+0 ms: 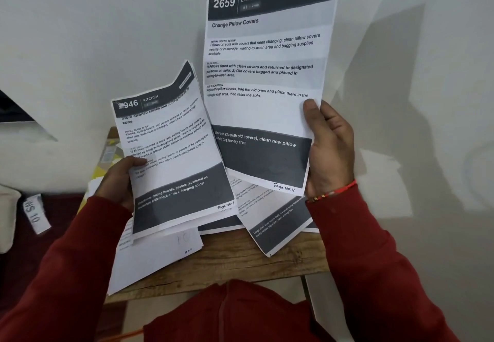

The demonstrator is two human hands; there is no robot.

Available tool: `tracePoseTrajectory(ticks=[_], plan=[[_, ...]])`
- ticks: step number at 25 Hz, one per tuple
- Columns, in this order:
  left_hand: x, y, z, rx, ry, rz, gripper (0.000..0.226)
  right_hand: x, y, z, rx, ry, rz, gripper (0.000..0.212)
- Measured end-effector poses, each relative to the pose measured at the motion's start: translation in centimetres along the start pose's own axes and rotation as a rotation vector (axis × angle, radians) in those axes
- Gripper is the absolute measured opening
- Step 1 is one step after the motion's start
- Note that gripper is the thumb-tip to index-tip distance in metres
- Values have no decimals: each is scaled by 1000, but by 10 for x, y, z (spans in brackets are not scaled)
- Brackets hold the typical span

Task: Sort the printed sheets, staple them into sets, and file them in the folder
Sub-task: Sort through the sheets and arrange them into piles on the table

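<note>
The right hand point(330, 149) holds up a printed sheet headed "2659 Living Room – Change Pillow Covers" point(264, 74), thumb pressed on the front of its right edge and fingers curled behind. The sheet stands nearly upright in front of the wall, its long axis running bottom to top with a slight lean to the right, heading at the top and a handwritten "Page No: 4" at the bottom right corner.

The left hand point(117, 181) grips a thin stack of sheets topped by "2946 Kitchen" point(171, 149) at the left edge, thumb on the front, fingers hidden behind. This stack bows outward, its long axis tilted so the heading points up and to the right; its right edge sits just beside the left edge of the Living Room sheet, overlapping it slightly.

Below both, more printed sheets point(272, 221) lie scattered and overlapping on a small wooden table point(240, 258), one angled with a corner past the front edge, and a blank-side sheet point(155, 258) overhanging the front left.

The table stands against a plain white wall point(107, 20). Red sleeves point(374, 261) cover both arms, with a red thread bracelet point(334, 193) at the right wrist. At the left, a white tag reading "WS 10" point(34, 213) lies on a dark maroon surface.
</note>
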State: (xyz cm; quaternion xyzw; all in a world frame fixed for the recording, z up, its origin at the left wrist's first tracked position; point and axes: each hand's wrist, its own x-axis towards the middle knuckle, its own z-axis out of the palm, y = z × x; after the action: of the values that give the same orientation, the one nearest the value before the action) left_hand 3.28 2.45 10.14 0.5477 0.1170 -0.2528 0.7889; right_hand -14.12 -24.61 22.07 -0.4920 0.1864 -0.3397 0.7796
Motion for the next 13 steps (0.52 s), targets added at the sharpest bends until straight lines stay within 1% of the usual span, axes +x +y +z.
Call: tracePoseTrajectory(ticks=[6,8,11,13], plan=[[-3,2,8,-20,-23,39,36,5,1,1,-27,23,16,22],[-5,2,8,-32,-31,49,38,9,6,-5,-63,-8,-34,21],[-6,2,7,-37,-37,55,42,26,11,-24,-192,-13,-128,19],[-5,1,3,-42,-41,47,41,46,23,-47,-352,-15,-145,15]])
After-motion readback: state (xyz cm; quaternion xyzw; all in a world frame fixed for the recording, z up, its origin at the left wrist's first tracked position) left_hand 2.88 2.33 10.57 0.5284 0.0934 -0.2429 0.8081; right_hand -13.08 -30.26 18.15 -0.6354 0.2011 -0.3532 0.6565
